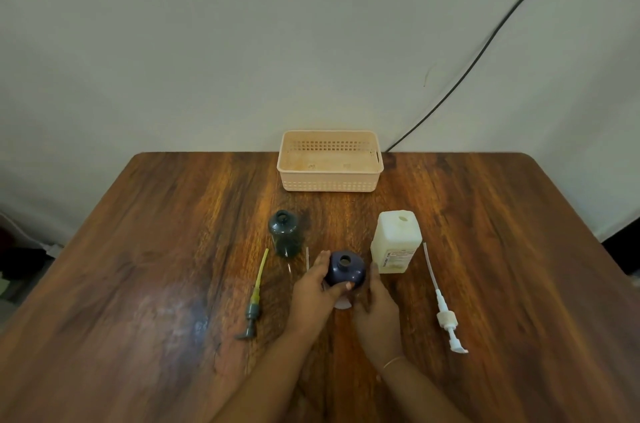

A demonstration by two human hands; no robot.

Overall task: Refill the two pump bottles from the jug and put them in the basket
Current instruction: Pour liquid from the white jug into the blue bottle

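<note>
A dark blue round bottle with an open neck stands near the table's middle. My left hand grips its left side and my right hand cups its right side. A small white piece shows between my hands, partly hidden. A dark green open bottle stands to the left, behind my hands. The white jug stands open just right of the blue bottle. The peach basket sits empty at the table's far edge.
A grey pump with a yellow tube lies left of my hands, a white pump with a long tube lies to the right. A thin clear tube lies by the green bottle. A black cable runs down the wall.
</note>
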